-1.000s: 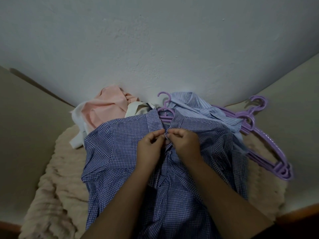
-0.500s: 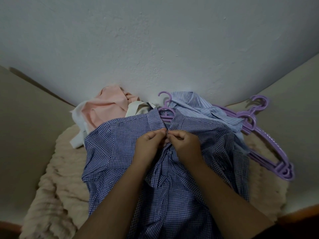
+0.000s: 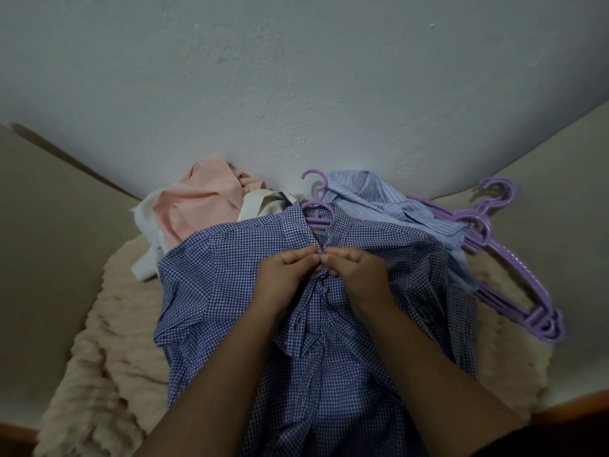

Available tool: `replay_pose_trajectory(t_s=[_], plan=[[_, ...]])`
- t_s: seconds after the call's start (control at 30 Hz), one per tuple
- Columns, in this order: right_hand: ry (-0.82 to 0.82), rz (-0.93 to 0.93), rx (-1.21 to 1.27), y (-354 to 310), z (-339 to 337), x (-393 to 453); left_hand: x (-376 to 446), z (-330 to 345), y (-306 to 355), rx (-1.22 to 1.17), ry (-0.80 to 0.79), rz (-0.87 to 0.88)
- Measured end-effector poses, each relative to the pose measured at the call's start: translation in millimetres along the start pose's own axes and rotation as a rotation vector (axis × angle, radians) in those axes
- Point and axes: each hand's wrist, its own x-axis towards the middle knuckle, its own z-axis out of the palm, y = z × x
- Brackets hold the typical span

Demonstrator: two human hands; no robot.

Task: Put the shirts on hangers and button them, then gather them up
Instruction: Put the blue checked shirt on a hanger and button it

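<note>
A blue-and-white checked shirt [image 3: 224, 285] lies front-up on a fluffy cream blanket [image 3: 108, 351]. A purple hanger [image 3: 317, 212] sits inside it, its hook poking out past the collar. My left hand [image 3: 286, 273] pinches the left edge of the placket just below the collar. My right hand [image 3: 357, 270] pinches the right edge, fingertips meeting the left hand's. A small button [image 3: 326, 289] shows on the placket below the hands. Lower down the front is rumpled and lies open.
A peach shirt [image 3: 201, 206] and a cream garment [image 3: 263, 206] are piled at the back left. A pale blue striped shirt [image 3: 389, 202] lies at the back right, beside a stack of purple hangers [image 3: 514, 272]. A grey-white wall [image 3: 296, 94] rises right behind.
Both hands stay at the top of the placket; their fingertips have drawn closer together. The shirt front below has shifted slightly.
</note>
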Motion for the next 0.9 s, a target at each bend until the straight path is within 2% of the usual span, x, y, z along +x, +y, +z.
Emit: replay_pose_trajectory(t_s=[0.23,0.43,0.53,0.73,0.9], plan=[[0.030,-0.070,-0.126,2.9,2.7,0.4,-1.9,-0.9,1.0,-0.077,-0.005,-0.040],[0.035,-0.094,-0.247,20.0,-14.3,-25.9,-29.3,-10.4,-8.7,0.427,0.138,0.225],[0.021,-0.007,-0.204,33.4,-12.3,-38.2,-44.9,-12.4,-23.6,0.554,0.189,0.242],[0.016,0.075,-0.133,29.6,1.7,-38.0,-48.4,-10.1,-29.2,0.438,0.243,0.176],[0.036,0.084,-0.090,24.3,3.0,-40.9,-51.2,-4.9,-24.1,0.302,0.200,0.150]])
